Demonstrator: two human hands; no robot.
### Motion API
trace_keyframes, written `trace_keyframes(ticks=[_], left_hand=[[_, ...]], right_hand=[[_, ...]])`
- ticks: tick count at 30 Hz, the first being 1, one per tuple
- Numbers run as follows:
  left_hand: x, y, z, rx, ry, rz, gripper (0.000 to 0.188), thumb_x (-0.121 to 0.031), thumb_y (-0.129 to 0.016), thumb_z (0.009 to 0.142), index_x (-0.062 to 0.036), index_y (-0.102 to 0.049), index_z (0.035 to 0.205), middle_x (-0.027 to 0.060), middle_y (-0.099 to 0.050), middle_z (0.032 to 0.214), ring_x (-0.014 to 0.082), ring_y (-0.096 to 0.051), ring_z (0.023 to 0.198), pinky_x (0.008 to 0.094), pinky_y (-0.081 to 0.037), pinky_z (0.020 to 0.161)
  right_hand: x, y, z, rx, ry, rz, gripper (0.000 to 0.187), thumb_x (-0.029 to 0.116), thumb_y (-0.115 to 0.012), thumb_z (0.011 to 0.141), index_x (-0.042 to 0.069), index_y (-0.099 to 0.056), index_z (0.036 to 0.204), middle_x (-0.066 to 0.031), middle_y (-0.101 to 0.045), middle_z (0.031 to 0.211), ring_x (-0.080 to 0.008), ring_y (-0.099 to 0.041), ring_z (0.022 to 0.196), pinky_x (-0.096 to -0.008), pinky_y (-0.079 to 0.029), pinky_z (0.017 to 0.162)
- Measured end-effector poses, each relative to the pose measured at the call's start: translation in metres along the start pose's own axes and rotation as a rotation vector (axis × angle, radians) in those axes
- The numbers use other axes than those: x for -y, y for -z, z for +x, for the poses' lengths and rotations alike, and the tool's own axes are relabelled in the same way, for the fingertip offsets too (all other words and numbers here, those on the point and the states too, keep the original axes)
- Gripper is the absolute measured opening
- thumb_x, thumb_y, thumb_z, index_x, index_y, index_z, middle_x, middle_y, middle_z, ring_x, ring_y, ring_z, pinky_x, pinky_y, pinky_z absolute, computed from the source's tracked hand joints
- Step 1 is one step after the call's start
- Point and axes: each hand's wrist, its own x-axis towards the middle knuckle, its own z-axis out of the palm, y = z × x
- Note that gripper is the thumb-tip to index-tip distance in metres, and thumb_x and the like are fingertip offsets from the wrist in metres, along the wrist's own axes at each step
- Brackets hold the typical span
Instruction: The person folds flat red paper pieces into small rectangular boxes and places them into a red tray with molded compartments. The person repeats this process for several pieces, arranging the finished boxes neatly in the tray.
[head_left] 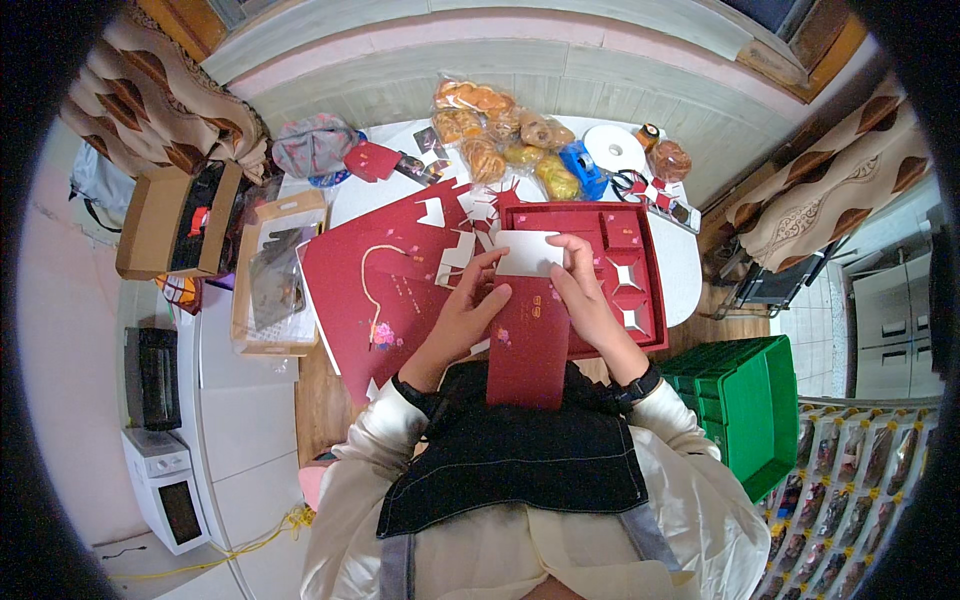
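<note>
Between my two hands is a long dark-red cardboard piece (527,365) with gold and pink print. Its white upper part (522,262) lies at the far end, just under my fingertips. My left hand (462,315) grips the left edge with thumb and fingers. On the opposite edge, my right hand (592,305) pinches the piece near its top. Behind it stands a shallow red box (655,285) with several compartments, partly hidden by my right hand. A large flat red sheet (335,290) with a cord on it lies left of my left hand.
Red and white paper scraps (480,205) litter the white table (685,270). Bagged breads (475,97), a white tape roll (614,148) and a blue dispenser (583,170) stand at the back. A green crate (735,400) is at right, an open cardboard box (150,225) at left.
</note>
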Motion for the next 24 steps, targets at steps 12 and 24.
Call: trace_keyframes(ticks=[12, 24], left_hand=[[-0.005, 0.010, -0.004, -0.003, -0.051, 0.422, 0.015, -0.015, -0.055, 0.096, -0.0001, -0.057, 0.096, 0.0043, -0.056, 0.093, 0.0136, -0.053, 0.088, 0.0282, -0.045, 0.076], [0.040, 0.012, 0.008, -0.001, -0.217, 0.234, 0.060, -0.021, -0.061, 0.093, -0.0156, -0.028, 0.143, 0.0089, -0.028, 0.149, 0.0412, -0.028, 0.138, 0.0441, -0.028, 0.113]], right_hand=[[-0.017, 0.004, -0.002, 0.103, 0.227, -0.223, 0.008, 0.008, -0.046, 0.099, 0.003, -0.050, 0.095, -0.0005, -0.043, 0.091, -0.0083, -0.045, 0.079, -0.0247, -0.040, 0.069], [-0.038, -0.010, 0.013, -0.026, 0.308, -0.008, 0.065, -0.008, -0.046, 0.092, 0.008, -0.015, 0.147, -0.0127, -0.030, 0.145, -0.0229, -0.034, 0.135, -0.0364, -0.029, 0.109]])
